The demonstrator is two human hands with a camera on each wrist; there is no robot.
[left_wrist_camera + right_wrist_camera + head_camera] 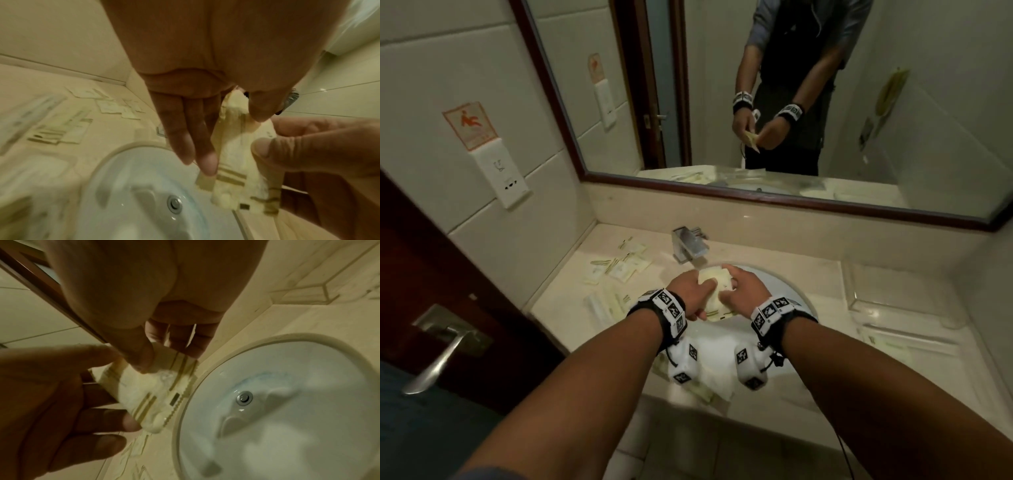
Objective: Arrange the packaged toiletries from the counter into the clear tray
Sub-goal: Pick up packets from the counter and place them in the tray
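Observation:
Both hands meet over the back of the sink (803, 303) around a small stack of pale yellow toiletry packets (717, 279). My left hand (700, 289) pinches the stack (232, 146) from the left, thumb on one face and fingers (197, 146) on the other. My right hand (731, 284) grips the same stack (148, 389) from the right, its thumb pressed on the top packet. The clear tray (859, 301) stands on the counter to the right, and its corner (327, 295) shows in the right wrist view.
More packets (621, 267) lie scattered on the left counter and a few (893, 339) in front of the tray. A chrome faucet (690, 245) stands behind the basin (287, 402). A mirror hangs above, and a door with a lever handle (445, 342) is at the left.

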